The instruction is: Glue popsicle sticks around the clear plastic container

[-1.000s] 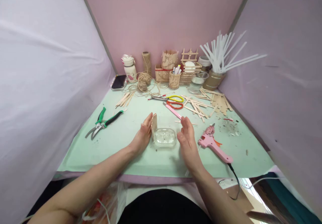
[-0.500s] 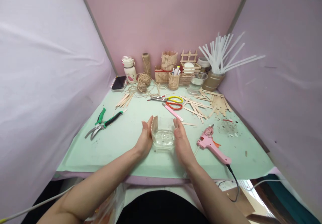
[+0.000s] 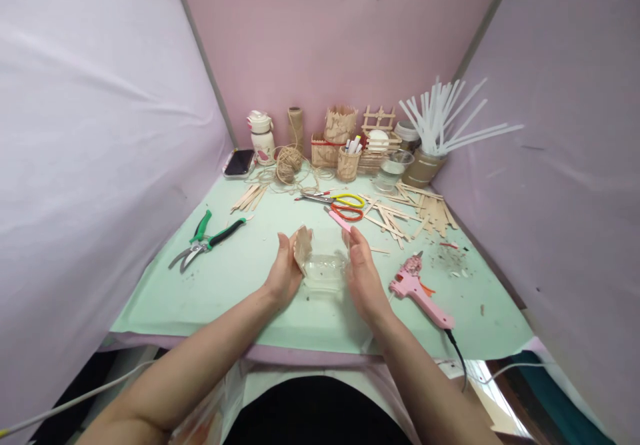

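Clear container, probably light, slick, best held by opposite sides, is being cupped between your left hand and right hand.

Around the clear box, pruners at nine o'clock are showing green and black, strips at one white, a glue gun past three pink.

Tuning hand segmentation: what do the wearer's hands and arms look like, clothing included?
Left hand and right hand are bare: no gloves, no visible rings. Forearms also bare; no sleeves, watch or bracelet showing. Black clothing shows at the bottom edge.
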A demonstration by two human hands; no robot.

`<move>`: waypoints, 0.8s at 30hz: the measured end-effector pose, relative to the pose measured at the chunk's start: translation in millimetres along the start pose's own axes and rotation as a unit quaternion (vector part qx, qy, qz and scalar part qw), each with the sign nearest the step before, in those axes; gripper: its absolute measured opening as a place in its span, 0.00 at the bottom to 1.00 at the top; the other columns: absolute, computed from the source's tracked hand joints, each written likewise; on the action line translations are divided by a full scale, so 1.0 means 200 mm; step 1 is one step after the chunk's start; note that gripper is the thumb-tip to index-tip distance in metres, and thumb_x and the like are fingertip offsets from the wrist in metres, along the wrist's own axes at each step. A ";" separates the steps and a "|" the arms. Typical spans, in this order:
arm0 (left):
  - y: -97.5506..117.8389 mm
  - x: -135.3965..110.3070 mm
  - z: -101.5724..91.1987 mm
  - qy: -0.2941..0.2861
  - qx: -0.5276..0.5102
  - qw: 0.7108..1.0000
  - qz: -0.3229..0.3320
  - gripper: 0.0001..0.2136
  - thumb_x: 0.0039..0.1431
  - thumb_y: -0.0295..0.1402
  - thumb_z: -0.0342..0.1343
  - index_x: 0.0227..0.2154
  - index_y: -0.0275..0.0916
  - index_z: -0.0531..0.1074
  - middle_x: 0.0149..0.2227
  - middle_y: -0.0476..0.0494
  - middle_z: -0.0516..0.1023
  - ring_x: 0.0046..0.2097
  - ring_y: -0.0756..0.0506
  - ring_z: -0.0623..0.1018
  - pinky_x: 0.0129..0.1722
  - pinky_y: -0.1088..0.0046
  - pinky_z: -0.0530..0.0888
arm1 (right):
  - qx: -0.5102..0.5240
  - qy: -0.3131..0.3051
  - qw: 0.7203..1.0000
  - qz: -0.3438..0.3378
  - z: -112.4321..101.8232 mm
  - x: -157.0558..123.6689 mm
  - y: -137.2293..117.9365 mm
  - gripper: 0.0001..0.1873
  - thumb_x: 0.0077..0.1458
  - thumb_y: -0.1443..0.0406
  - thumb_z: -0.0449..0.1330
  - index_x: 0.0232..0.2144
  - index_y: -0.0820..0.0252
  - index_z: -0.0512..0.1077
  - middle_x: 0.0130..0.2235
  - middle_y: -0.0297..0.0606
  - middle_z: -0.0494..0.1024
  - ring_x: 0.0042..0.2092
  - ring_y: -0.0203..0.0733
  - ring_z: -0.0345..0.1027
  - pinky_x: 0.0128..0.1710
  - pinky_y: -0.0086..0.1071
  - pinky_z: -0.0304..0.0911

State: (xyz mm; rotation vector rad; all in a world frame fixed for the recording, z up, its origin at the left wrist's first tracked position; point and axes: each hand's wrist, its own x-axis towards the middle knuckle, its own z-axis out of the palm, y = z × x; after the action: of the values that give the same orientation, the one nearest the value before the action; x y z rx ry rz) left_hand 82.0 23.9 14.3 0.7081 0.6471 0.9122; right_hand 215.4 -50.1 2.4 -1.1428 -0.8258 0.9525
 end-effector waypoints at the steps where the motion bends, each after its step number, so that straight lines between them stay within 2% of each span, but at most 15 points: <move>1: 0.01 0.01 0.00 0.000 0.004 1.000 0.007 0.33 0.58 0.62 0.41 0.57 0.44 0.67 0.63 0.41 0.67 0.67 0.40 0.62 0.67 0.59 0.57 | -0.002 0.000 1.000 0.003 0.00 0.02 0.00 0.41 0.59 0.41 0.49 0.68 0.50 0.49 0.70 0.39 0.52 0.70 0.44 0.42 0.68 0.46 0.40; 4: 0.03 0.02 -0.01 -0.001 0.034 0.999 0.010 0.33 0.60 0.61 0.40 0.56 0.43 0.67 0.63 0.39 0.67 0.66 0.39 0.63 0.67 0.58 0.57 | -0.028 0.006 0.998 0.048 0.01 0.07 0.01 0.42 0.58 0.39 0.48 0.66 0.51 0.52 0.68 0.41 0.58 0.69 0.46 0.46 0.68 0.48 0.41; 7: 0.05 0.01 -0.02 0.008 0.059 0.998 0.008 0.33 0.61 0.60 0.39 0.54 0.40 0.68 0.62 0.36 0.67 0.66 0.39 0.62 0.67 0.59 0.56 | -0.078 0.020 0.994 0.070 0.01 0.05 0.01 0.42 0.57 0.38 0.47 0.66 0.52 0.55 0.68 0.41 0.57 0.69 0.47 0.46 0.68 0.47 0.41; 10: 0.06 0.00 -0.04 0.013 0.071 0.997 0.025 0.33 0.60 0.61 0.39 0.55 0.40 0.67 0.63 0.36 0.66 0.67 0.40 0.61 0.67 0.60 0.55 | -0.140 0.042 0.989 0.035 -0.02 0.00 -0.06 0.40 0.59 0.39 0.45 0.65 0.53 0.56 0.69 0.40 0.55 0.69 0.45 0.46 0.68 0.43 0.41; 12: 0.06 0.00 -0.05 0.015 0.083 0.995 0.053 0.33 0.60 0.61 0.41 0.55 0.41 0.66 0.64 0.37 0.65 0.68 0.41 0.60 0.68 0.60 0.53 | -0.185 0.048 0.982 0.007 -0.07 -0.02 -0.15 0.36 0.60 0.42 0.48 0.63 0.54 0.60 0.67 0.41 0.60 0.68 0.45 0.51 0.67 0.43 0.45; 15: 0.05 0.00 -0.08 0.027 0.122 0.983 0.138 0.31 0.60 0.60 0.44 0.55 0.43 0.65 0.63 0.39 0.66 0.67 0.43 0.60 0.68 0.62 0.51 | -0.258 0.074 0.962 -0.045 -0.22 0.00 -0.29 0.28 0.57 0.46 0.57 0.53 0.56 0.70 0.58 0.44 0.72 0.60 0.49 0.64 0.61 0.44 0.57; 17: 0.04 0.00 -0.10 0.040 0.154 0.969 0.186 0.28 0.60 0.58 0.46 0.55 0.44 0.66 0.62 0.39 0.68 0.66 0.43 0.62 0.66 0.62 0.54 | -0.325 0.122 0.934 -0.087 -0.35 0.04 -0.37 0.22 0.57 0.50 0.58 0.46 0.57 0.73 0.51 0.44 0.78 0.53 0.49 0.71 0.55 0.43 0.63; 19: 0.04 0.00 -0.11 0.050 0.172 0.962 0.206 0.26 0.61 0.56 0.47 0.54 0.45 0.66 0.60 0.40 0.69 0.65 0.43 0.64 0.64 0.62 0.57 | -0.457 0.149 0.872 -0.086 -0.48 0.11 -0.44 0.20 0.58 0.53 0.56 0.46 0.59 0.72 0.49 0.45 0.78 0.49 0.47 0.73 0.51 0.40 0.65; 20: 0.04 0.01 -0.12 0.054 0.175 0.961 0.207 0.26 0.61 0.56 0.47 0.53 0.45 0.67 0.60 0.40 0.70 0.64 0.43 0.65 0.64 0.62 0.58 | -0.538 0.137 0.829 -0.065 -0.55 0.15 -0.46 0.19 0.60 0.55 0.54 0.47 0.59 0.72 0.49 0.44 0.79 0.48 0.45 0.73 0.50 0.39 0.66; 24: 0.04 0.02 -0.12 0.086 0.169 0.962 0.195 0.24 0.61 0.56 0.47 0.50 0.44 0.68 0.55 0.39 0.73 0.60 0.43 0.69 0.60 0.62 0.63 | -0.623 0.079 0.778 0.011 -0.72 0.30 -0.51 0.10 0.56 0.62 0.58 0.38 0.60 0.77 0.40 0.43 0.82 0.42 0.47 0.74 0.42 0.36 0.65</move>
State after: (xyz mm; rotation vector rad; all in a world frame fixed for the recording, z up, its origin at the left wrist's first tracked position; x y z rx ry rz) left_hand 61.4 36.6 6.1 1.0966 0.8474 1.2519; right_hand 387.9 -59.7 71.9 -2.3216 -1.3485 0.1869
